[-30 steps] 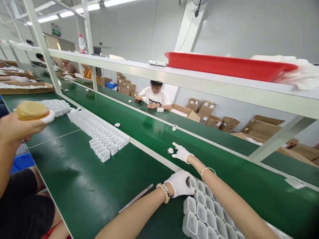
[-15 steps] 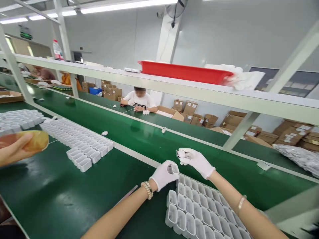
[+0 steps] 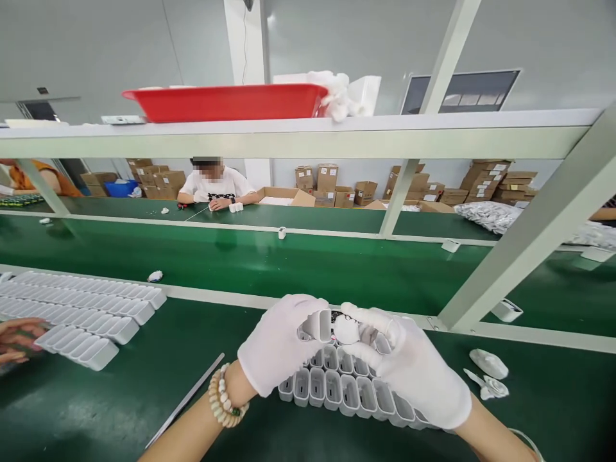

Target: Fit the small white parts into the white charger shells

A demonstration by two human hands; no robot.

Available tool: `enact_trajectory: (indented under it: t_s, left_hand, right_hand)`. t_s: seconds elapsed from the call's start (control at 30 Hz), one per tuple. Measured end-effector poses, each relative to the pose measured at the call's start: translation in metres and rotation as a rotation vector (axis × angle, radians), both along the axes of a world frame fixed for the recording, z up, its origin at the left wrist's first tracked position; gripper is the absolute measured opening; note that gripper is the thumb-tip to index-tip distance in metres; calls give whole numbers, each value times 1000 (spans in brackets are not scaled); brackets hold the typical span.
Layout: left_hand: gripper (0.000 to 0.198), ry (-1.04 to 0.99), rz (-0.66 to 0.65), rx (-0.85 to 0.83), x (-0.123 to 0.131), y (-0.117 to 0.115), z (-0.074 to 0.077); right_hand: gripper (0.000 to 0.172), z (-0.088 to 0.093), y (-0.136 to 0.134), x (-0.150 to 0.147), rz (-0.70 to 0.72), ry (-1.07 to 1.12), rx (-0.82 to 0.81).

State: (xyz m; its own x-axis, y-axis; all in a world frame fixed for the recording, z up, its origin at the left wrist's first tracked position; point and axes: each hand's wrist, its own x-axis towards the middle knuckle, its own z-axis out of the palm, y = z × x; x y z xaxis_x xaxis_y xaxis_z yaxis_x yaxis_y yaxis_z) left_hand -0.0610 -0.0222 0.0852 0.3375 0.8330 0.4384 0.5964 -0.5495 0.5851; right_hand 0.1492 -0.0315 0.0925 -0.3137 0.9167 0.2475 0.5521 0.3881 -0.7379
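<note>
Our hands have come together above the tray's (image 3: pixel 337 393) far edge. Our left hand (image 3: pixel 276 346) pinches a white case (image 3: pixel 323 325), and our right hand (image 3: pixel 411 369) grips a small white part (image 3: pixel 347 330), now touching that case. Half a second ago they were apart.

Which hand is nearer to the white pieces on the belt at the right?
Right. The right hand is just left of the white pieces, not touching; the left hand is farther left.
</note>
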Motion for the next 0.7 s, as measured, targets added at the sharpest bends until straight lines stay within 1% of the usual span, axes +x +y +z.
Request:
enact_trajectory:
  t_s: [0.1, 0.17, 0.23, 0.37, 0.53, 0.7]
  left_hand:
    - [43, 71, 14, 52, 2, -3, 2]
    - [43, 97, 18, 71, 2, -4, 3]
    - [44, 113, 17, 78, 1, -6, 3]
    - [47, 124, 12, 69, 0, -7, 2]
    - [45, 99, 6, 28, 0, -6, 2]
    - [43, 96, 9, 4, 2, -7, 6]
  right_hand:
    - [37, 6, -1, 2, 30, -26, 34]
    - [34, 9, 0, 3, 76, -34, 1]
    - [34, 8, 1, 3, 116, -54, -19]
    - [39, 3, 2, 2, 78, -103, 25]
    - [37, 1, -3, 0, 41, -142, 47]
    - [33, 3, -5, -1, 8, -205, 109]
